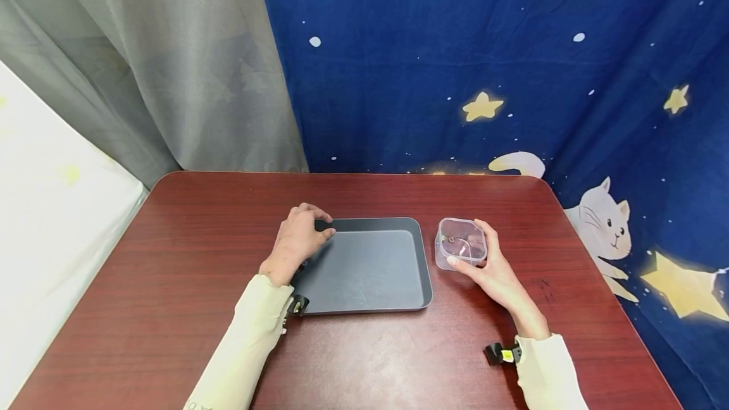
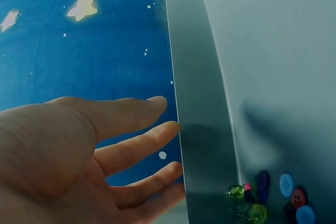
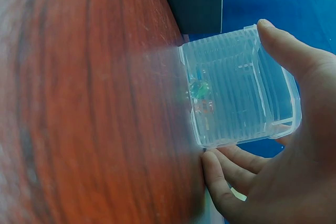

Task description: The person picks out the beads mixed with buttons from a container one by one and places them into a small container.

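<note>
Container (image 1: 464, 236) of clear plastic stands on the table (image 1: 159, 309), just right of the grey tray (image 1: 370, 271), gripped by the right hand (image 1: 494, 269); the left hand (image 1: 297, 236), fingers loosely extended, hovers at the tray's left end near buttons (image 2: 298, 198).

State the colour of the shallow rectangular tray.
The tray is plain dark grey; it shows best in the head view.

Narrow free lane between two obstacles: rimmed tray (image 1: 373, 271) and clear box (image 1: 462, 238).
</note>
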The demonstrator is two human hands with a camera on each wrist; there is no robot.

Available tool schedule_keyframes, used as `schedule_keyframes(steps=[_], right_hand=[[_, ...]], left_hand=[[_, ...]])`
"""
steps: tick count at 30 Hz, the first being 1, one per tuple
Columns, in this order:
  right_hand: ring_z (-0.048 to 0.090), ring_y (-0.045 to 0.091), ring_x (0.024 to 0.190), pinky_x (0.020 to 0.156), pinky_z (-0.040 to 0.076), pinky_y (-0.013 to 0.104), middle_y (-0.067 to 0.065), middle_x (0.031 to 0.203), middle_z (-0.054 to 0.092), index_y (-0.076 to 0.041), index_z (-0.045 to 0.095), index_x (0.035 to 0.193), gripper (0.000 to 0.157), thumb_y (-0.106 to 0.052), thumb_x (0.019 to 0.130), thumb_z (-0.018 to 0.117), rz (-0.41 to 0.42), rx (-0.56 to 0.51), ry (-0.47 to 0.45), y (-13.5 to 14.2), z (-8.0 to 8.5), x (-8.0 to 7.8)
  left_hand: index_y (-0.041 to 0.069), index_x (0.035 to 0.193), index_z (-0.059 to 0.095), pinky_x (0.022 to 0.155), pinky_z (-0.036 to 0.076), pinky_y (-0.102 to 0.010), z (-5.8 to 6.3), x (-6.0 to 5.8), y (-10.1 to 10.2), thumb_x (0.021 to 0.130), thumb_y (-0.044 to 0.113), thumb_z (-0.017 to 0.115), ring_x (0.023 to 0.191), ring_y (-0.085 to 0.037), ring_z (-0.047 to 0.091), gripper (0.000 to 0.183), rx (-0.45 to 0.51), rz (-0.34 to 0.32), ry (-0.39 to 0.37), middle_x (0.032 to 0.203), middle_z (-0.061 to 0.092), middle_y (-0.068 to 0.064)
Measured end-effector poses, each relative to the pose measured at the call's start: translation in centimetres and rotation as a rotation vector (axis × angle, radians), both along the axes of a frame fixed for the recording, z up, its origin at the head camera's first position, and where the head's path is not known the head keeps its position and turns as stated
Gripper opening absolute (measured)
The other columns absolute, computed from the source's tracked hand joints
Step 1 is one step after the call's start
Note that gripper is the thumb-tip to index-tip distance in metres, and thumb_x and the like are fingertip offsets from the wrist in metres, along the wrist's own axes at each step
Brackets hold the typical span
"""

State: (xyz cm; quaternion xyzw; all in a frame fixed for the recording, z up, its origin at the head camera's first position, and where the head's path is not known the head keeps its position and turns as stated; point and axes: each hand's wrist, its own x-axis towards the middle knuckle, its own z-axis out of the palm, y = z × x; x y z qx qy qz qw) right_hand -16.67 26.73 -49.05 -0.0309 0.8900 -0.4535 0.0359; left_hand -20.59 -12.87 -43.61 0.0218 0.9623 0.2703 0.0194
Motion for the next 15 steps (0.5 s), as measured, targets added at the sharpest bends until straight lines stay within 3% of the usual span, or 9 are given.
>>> schedule_keyframes(steps=[8, 12, 15], right_hand=[[0.056, 0.037, 0.128, 0.096, 0.048, 0.028, 0.019, 0.152, 0.044, -0.028, 0.015, 0.163, 0.096, -0.033, 0.092, 0.08, 0.005, -0.006, 0.004, 0.1, -0.1, 0.0], [0.057, 0.037, 0.128, 0.098, 0.048, 0.033, 0.018, 0.152, 0.044, -0.028, 0.014, 0.163, 0.096, -0.033, 0.093, 0.079, 0.006, -0.001, 0.004, 0.0, 0.0, 0.1], [0.056, 0.038, 0.128, 0.1, 0.049, 0.039, 0.019, 0.152, 0.043, -0.028, 0.014, 0.163, 0.096, -0.033, 0.093, 0.079, 0.007, -0.004, 0.004, 0.1, 0.1, 0.1]], left_hand=[[0.013, 0.119, 0.077, 0.1, 0.051, -0.06, -0.2, 0.2, -1.0, 0.095, 0.016, 0.071, 0.138, -0.037, 0.051, 0.024, -0.002, 0.044, -0.041, 0.143, 0.06, -0.01], [0.014, 0.12, 0.077, 0.098, 0.051, -0.061, -0.2, 0.2, -1.4, 0.095, 0.011, 0.066, 0.136, -0.037, 0.054, 0.027, 0.002, 0.063, -0.055, 0.145, 0.06, -0.01], [0.014, 0.12, 0.077, 0.092, 0.053, -0.059, -0.1, 0.2, -1.6, 0.093, 0.007, 0.062, 0.124, -0.036, 0.061, 0.032, 0.002, 0.08, -0.063, 0.144, 0.061, -0.01]])
